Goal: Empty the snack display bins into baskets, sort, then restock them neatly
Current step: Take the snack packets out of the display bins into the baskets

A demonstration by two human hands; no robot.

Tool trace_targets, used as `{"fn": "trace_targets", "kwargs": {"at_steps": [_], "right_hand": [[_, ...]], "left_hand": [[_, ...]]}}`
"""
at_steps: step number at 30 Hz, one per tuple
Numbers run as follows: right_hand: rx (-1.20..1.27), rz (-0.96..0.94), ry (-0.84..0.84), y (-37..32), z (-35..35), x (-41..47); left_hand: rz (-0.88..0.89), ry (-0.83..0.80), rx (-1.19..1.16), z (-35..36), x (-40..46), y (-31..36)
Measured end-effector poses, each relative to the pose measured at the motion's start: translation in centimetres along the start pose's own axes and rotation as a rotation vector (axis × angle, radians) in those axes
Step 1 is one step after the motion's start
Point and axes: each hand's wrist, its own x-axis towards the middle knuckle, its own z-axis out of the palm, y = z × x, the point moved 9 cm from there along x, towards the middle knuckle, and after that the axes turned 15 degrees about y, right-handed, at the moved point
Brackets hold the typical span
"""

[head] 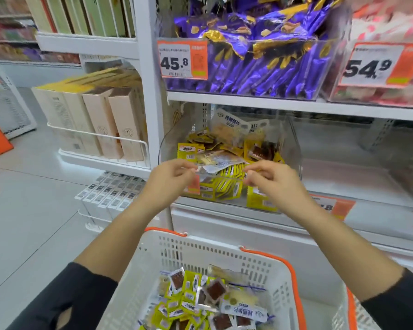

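While both arms reach forward, left hand and right hand grip the clear bin rim.

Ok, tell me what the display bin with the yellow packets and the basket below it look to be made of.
Display bin: clear, glossy rigid plastic, probably acrylic; the packets show straight through its walls. Basket: white moulded plastic with slotted walls, matte, with an orange rim. Both hands grip the bin's front edge.

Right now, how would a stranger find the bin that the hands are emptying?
Find the white shelf unit. Under the bin of purple packets priced 45.8 stands a clear bin, above the white basket. Only it holds small yellow packets.
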Motion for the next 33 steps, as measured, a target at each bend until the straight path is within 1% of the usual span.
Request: {"fn": "trace_targets", "kwargs": {"at_steps": [1,2,3,5,7,8,9,11,13,14,17,19,22,26,28,31,33], "right_hand": [[-0.065,-0.031,0.040,-0.6,-0.6,1.5],[-0.181,-0.062,0.044,-0.7,-0.7,3.0],[-0.298,-0.074,0.008,-0.4,-0.4,4.4],[-0.540,-0.068,-0.176,1.5,1.4,6.5],[-0.772,-0.145,-0.428,3.6,3.8,7.6],[-0.848,-0.206,-0.542,4.4,5.0,7.8],[-0.898,-0.252,-0.625,4.9,6.0,8.0],[-0.975,-0.363,-0.686,5.6,7.7,8.7],[-1.064,-0.509,-0.707,5.7,9.4,9.3],[-1.101,-0.572,-0.722,6.0,10.3,9.5],[-1.169,-0.692,-0.756,6.5,12.0,9.3],[-1.134,-0.741,-0.737,6.5,12.7,9.3],[-1.051,-0.782,-0.673,6.1,13.1,9.6],[-1.090,-0.852,-0.626,6.5,13.0,10.0],[-1.083,-0.873,-0.579,6.5,12.7,10.6],[-1.044,-0.818,-0.498,6.0,12.1,11.7],[-1.049,-0.747,-0.535,6.4,12.3,11.7]], "left_hand": [[0.030,0.025,0.035,0.1,1.0,0.8],[0.057,0.034,0.082,0.3,2.0,1.5],[0.081,0.031,0.148,0.7,3.0,1.9],[0.120,-0.003,0.310,2.0,5.1,2.2],[0.090,-0.108,0.519,4.1,7.1,1.0],[0.055,-0.180,0.616,5.5,8.0,-0.2],[0.011,-0.267,0.680,6.9,8.5,-1.1],[-0.089,-0.482,0.718,10.2,8.4,-2.7],[-0.163,-0.685,0.773,12.8,7.4,-3.5],[-0.154,-0.738,0.819,13.8,7.3,-3.7],[-0.011,-0.784,0.902,15.2,7.0,-2.2],[0.035,-0.805,0.913,15.4,7.1,-1.9],[-0.024,-0.793,0.921,15.2,7.6,-2.7],[-0.074,-0.783,0.942,15.2,7.7,-3.5],[-0.073,-0.741,0.968,14.8,8.1,-3.7],[-0.078,-0.707,0.946,13.1,9.2,-4.1],[-0.050,-0.675,0.914,12.1,9.8,-4.1]]}}
